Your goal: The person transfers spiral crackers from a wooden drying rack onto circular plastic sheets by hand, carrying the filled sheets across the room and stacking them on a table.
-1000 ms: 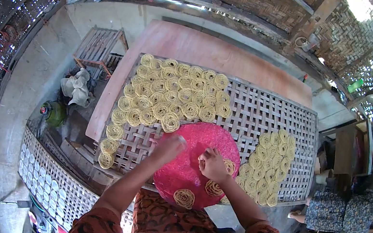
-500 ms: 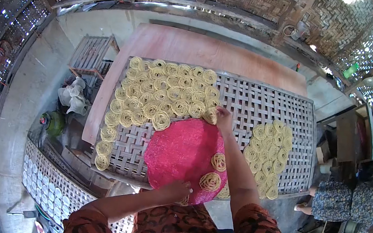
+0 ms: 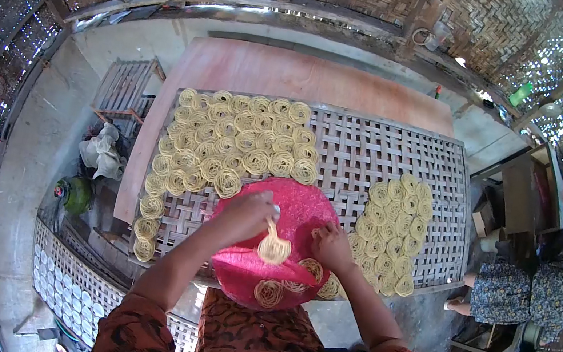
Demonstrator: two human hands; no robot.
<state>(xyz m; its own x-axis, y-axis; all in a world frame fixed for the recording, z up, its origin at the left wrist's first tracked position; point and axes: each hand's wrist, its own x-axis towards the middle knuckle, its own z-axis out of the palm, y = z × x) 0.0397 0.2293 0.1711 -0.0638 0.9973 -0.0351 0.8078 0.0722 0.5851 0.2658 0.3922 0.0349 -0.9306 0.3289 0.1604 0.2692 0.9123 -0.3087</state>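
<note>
Closed around a hanging bundle of yellow strands (image 3: 274, 248), my left hand (image 3: 250, 214) is over the left part of the round pink sheet (image 3: 299, 205). My right hand (image 3: 333, 247) has its fingers closed above the sheet's right side; what they hold, if anything, is too small to name. Coiled yellow nests (image 3: 269, 293) lie along the sheet's near edge, which has a raised fold across it. Under the sheet is a woven lattice rack (image 3: 352, 147), with rows of coiled nests (image 3: 246, 141) at its left and another group (image 3: 394, 234) at its right.
A wooden board (image 3: 297, 75) extends behind the rack. At the lower left stands a second rack (image 3: 68, 290) with pale round pieces. A green gas cylinder (image 3: 76, 195) and a slatted wooden stand (image 3: 126, 89) are at the left. At the right is a person in patterned clothing (image 3: 524, 292).
My right hand has come back from the nest at the rack's left group to the sheet. My left hand has risen from the near edge with a strand bundle. The view has shifted slightly.
</note>
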